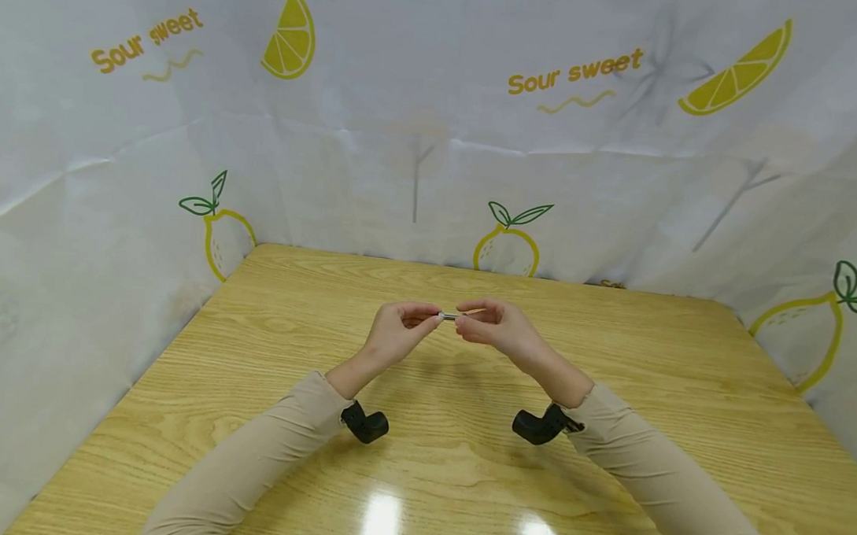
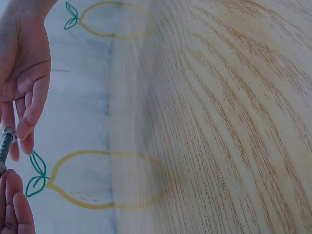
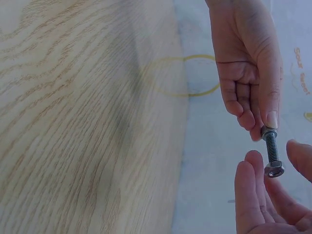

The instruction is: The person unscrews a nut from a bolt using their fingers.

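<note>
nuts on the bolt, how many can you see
1. A hex nut sits at the bolt's end by the left hand; the right hand pinches the other end. Fingers may hide more.

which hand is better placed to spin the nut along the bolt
Left, probably: the left hand has its fingers round the nut, while the right hand pinches the bolt at its other end, holding it steady.

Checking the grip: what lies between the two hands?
A threaded bolt with a nut spans from right hand to left hand, clearest in the right wrist view.
</note>
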`<action>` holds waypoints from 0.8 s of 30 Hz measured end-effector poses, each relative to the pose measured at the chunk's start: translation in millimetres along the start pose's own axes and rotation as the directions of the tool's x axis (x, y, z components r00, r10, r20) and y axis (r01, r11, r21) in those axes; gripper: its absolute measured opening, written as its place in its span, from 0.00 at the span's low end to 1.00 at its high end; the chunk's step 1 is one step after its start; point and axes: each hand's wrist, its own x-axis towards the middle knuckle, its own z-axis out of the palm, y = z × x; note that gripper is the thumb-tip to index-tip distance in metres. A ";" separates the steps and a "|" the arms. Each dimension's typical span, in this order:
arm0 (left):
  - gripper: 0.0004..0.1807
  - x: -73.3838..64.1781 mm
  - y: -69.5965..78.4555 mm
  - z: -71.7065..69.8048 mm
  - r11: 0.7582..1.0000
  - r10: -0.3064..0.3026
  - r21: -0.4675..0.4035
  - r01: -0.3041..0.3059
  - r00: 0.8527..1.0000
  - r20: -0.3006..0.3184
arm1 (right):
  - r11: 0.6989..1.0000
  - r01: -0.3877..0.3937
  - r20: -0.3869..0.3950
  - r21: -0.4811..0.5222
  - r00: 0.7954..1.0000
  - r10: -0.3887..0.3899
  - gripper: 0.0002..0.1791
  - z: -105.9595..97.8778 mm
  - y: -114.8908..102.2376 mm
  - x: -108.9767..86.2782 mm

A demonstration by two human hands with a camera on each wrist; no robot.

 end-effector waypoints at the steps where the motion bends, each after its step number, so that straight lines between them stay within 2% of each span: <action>1: 0.13 0.0 0.0 0.0 1.000 0.000 0.003 0.000 1.000 -0.002 | 1.000 -0.011 0.002 0.005 1.000 0.011 0.24 0.0 -0.6 0.2; 7: 0.13 0.3 0.4 0.1 1.000 0.010 0.006 -0.009 1.000 -0.007 | 0.998 -0.058 0.008 0.022 0.998 0.058 0.23 0.0 -1.7 1.5; 11: 0.14 0.6 -0.6 -0.2 1.000 0.008 0.000 -0.008 1.000 -0.003 | 0.999 -0.031 -0.002 0.020 1.000 0.031 0.20 0.3 -2.0 0.1; 15: 0.14 0.6 -1.1 -0.5 1.000 0.005 -0.002 -0.005 1.000 0.001 | 1.000 -0.012 0.000 0.010 1.000 0.012 0.23 -0.1 -1.9 -1.5; 24: 0.15 -1.2 0.6 -0.5 1.000 0.015 0.008 -0.015 1.000 0.000 | 0.995 -0.073 -0.020 0.065 0.997 0.075 0.22 0.2 -4.8 0.2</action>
